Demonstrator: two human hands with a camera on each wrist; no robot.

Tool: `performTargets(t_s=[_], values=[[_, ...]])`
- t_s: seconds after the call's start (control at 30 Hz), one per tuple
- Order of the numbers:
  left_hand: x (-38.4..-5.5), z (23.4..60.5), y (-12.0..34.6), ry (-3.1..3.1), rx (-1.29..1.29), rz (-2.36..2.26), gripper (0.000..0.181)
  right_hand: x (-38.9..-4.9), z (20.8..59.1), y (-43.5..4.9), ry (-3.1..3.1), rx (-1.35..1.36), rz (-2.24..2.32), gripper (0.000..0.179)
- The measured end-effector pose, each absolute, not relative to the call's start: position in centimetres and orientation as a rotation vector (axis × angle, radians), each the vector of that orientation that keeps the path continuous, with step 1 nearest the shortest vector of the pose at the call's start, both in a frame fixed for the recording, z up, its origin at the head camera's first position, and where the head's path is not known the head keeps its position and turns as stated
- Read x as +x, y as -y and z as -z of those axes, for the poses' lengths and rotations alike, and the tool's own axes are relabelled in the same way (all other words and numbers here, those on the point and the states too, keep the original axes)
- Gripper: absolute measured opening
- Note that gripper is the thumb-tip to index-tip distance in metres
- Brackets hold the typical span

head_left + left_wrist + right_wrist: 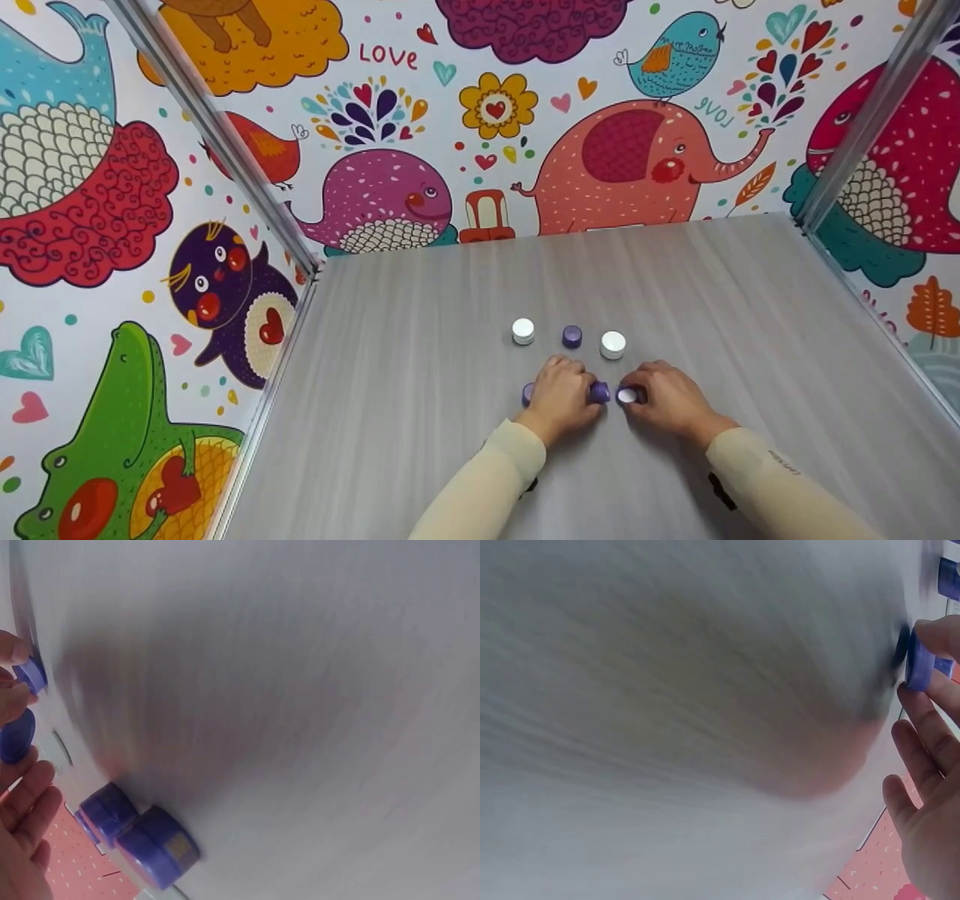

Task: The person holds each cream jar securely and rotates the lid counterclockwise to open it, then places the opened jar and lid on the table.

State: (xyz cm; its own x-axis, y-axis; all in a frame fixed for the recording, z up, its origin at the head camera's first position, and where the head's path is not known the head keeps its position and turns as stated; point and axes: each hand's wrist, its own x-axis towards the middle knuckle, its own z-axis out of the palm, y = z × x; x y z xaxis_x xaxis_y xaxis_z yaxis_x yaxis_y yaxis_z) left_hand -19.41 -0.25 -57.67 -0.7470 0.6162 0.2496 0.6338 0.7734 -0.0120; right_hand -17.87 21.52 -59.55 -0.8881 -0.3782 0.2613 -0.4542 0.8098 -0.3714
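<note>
**Pale sleeves (487, 484) over the bench (420, 360), a purple cap (627, 395) and a purple piece (600, 391) held apart**

Nearest us are the sleeves, running in from beyond what we see of the bench. Midway between its left and right edges, well in from the far edge, the right hand (671, 397) pinches the cap, pale hollow side showing. Just beside it, the left hand (559, 397) grips the purple piece between thumb and curled fingers.

We judge the work to be partway: cap and piece are separate, a narrow gap between them, and we cannot tell whether they are being parted or fitted. Toward the far edge, a small white jar (523, 331), a purple jar (572, 336) and a larger white jar (613, 345) stand upright, untouched and apparently closed. A second purple jar (528, 394) is half hidden by the left hand.

The right wrist view shows that hand's lower fingers spread clear of the cap, which the head view hides. The left wrist view alone shows a tan patch (180, 847) on a purple container; we cannot say which.
</note>
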Motion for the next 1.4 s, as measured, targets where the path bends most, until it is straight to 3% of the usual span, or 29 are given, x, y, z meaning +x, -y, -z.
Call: performTargets(t_s=[1.4], values=[[-19.0, 58.8, -1.0, 2.769, -0.925, 0.01, 0.041, -18.1, 59.0, -21.6, 2.876, 0.603, -0.681, 0.027]])
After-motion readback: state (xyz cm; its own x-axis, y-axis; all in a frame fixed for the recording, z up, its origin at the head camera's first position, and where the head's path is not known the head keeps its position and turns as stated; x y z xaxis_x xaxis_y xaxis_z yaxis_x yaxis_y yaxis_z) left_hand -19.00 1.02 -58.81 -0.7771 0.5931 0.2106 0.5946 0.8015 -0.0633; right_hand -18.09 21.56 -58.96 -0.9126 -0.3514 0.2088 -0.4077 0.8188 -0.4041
